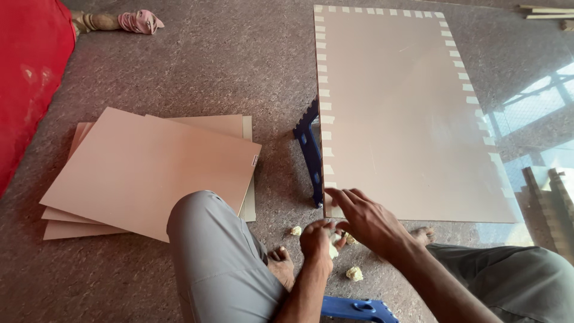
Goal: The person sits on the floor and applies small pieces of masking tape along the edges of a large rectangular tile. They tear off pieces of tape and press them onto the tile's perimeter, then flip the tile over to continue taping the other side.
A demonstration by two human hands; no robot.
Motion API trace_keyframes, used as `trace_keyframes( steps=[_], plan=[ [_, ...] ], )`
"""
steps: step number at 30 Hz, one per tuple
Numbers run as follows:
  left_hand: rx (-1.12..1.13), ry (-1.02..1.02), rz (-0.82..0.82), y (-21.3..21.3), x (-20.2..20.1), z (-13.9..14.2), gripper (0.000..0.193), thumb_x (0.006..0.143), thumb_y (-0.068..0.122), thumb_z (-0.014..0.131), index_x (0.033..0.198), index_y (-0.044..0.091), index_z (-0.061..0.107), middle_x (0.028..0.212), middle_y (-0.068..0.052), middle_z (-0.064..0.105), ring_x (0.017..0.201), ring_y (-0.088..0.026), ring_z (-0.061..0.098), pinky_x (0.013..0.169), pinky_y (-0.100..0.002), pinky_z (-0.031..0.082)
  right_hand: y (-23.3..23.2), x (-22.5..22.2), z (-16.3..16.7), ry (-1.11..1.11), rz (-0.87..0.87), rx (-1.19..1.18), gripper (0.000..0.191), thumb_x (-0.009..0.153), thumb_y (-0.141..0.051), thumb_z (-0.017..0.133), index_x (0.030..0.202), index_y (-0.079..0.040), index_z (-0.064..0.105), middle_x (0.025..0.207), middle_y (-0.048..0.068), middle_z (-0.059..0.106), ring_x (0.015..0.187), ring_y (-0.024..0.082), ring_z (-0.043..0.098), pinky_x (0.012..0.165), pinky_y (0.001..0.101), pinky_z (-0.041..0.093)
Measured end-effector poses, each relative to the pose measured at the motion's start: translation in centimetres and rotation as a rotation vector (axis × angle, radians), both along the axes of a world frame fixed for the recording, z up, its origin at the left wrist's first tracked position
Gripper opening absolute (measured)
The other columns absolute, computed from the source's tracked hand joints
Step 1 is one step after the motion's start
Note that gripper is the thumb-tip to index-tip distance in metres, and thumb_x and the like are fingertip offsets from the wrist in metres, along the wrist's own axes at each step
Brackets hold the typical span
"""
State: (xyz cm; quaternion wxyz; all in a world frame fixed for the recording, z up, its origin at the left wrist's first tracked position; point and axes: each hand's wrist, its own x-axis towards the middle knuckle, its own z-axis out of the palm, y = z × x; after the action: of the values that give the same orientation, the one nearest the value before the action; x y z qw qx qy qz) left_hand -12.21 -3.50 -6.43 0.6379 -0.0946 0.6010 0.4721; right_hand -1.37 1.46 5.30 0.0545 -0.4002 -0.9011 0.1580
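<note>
Speckled grey-brown floor under me. Far left, red cloth [27,78]; then stacked tan boards [143,167]. My left hand [318,239] pinches a whitish tape wad [333,245], fingers curled tight. My right hand [368,218], fingers loosely spread, touches the near corner of the big board [406,119], pale tape tabs along its edges, resting on a blue stool [310,146].

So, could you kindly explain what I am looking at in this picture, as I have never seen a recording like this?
There is no machine here: a camera on a person's head looks down at their own bare hands as they sit on the floor. The left hand pinches a small pale scrap, and the right hand reaches over it, fingers spread. Ahead lies a large board edged with tape pieces, resting on a blue stool. A stack of boards lies to the left, and crumpled wads lie nearby.
</note>
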Motion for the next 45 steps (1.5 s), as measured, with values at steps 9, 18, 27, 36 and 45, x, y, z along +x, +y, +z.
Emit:
trace_keyframes(
  steps=[9,18,27,36,45],
  plan=[
    [0.052,-0.082,-0.106,0.1,-2.2,4.6,0.022,0.085,0.007,0.043,0.102,0.005,0.056,0.079,-0.004,0.044,0.057,-0.011,0.038,0.043,-0.026,0.032,1.1,-0.7,0.2,-0.045,0.03,-0.018,0.065,0.092,-0.013,0.072,0.144,0.002,0.037,0.115,0.021,0.072,0.095,0.03,0.075,0.074,0.038,0.067],
    [0.11,0.054,-0.271,-1.5,-3.4,8.0,0.033,0.09,0.009,0.045,0.113,0.007,0.069,0.092,-0.002,0.059,0.065,-0.01,0.044,0.049,-0.024,0.04,1.1,-0.6,0.8,0.07,-0.131,-0.205,0.06,0.087,-0.013,0.074,0.136,-0.002,0.042,0.116,0.018,0.072,0.099,0.029,0.074,0.085,0.0393,0.065],
    [0.108,-0.054,-0.151,-1.7,-3.4,7.8,0.039,0.086,0.005,0.052,0.121,0.001,0.067,0.109,-0.012,0.069,0.073,-0.016,0.054,0.061,-0.031,0.054,-0.8,-0.1,0.8,-0.005,0.083,0.135,0.056,0.085,-0.004,0.075,0.136,-0.002,0.051,0.123,0.017,0.07,0.109,0.029,0.07,0.094,0.0416,0.059],
    [0.219,-0.334,-0.014,-2.3,-3.5,9.6,0.053,0.076,0.007,0.053,0.127,-0.008,0.058,0.115,-0.015,0.068,0.08,-0.019,0.058,0.074,-0.038,0.06,0.3,-0.6,-0.6,-0.166,0.264,0.357,0.045,0.077,-0.008,0.081,0.117,-0.002,0.06,0.107,0.013,0.069,0.099,0.026,0.069,0.09,0.037,0.06],
    [0.168,-0.418,0.057,-2.6,-3.9,8.7,0.049,0.079,0.016,0.048,0.121,-0.006,0.062,0.101,-0.013,0.069,0.079,-0.019,0.065,0.078,-0.038,0.059,-1.2,1.4,-1.9,0.052,0.042,-0.001,0.011,0.095,-0.001,0.064,0.101,-0.001,0.055,0.092,0.01,0.061,0.084,0.022,0.063,0.077,0.0351,0.063]
  ],
)
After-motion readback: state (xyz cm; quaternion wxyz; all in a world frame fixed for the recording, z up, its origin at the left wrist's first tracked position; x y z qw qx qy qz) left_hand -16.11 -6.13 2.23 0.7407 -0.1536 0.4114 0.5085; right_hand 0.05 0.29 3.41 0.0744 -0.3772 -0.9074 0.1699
